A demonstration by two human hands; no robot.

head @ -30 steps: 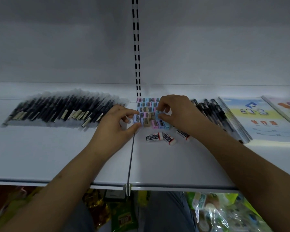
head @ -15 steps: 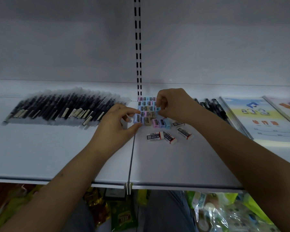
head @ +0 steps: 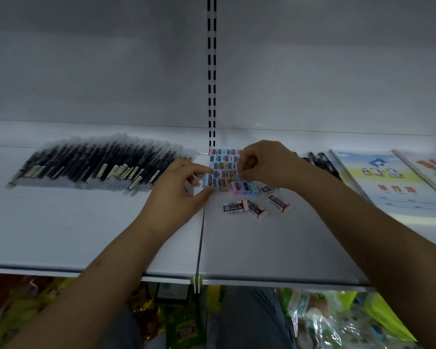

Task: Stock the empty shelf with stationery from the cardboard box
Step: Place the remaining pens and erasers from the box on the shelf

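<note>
White shelving fills the view, with a slotted upright [head: 211,71] running down the back panel to the shelf [head: 86,230] seam. Your left hand [head: 179,195] rests at that seam, thumb and forefinger pinched on a pale blue sharpener [head: 208,180] at the left front corner of the block of sharpeners [head: 224,167]. Your right hand [head: 264,163] hovers over the block's right side, fingers curled together — whether they grip a piece cannot be told. Four erasers [head: 257,206] lie loose just in front of the block, apart from both hands. A row of wrapped black pens [head: 96,166] sits well to the left; more pens [head: 320,159] and two notebooks [head: 388,182] lie to the right, partly behind your right forearm. Packaged goods [head: 181,326] show below the shelf edge — details blurred.
</note>
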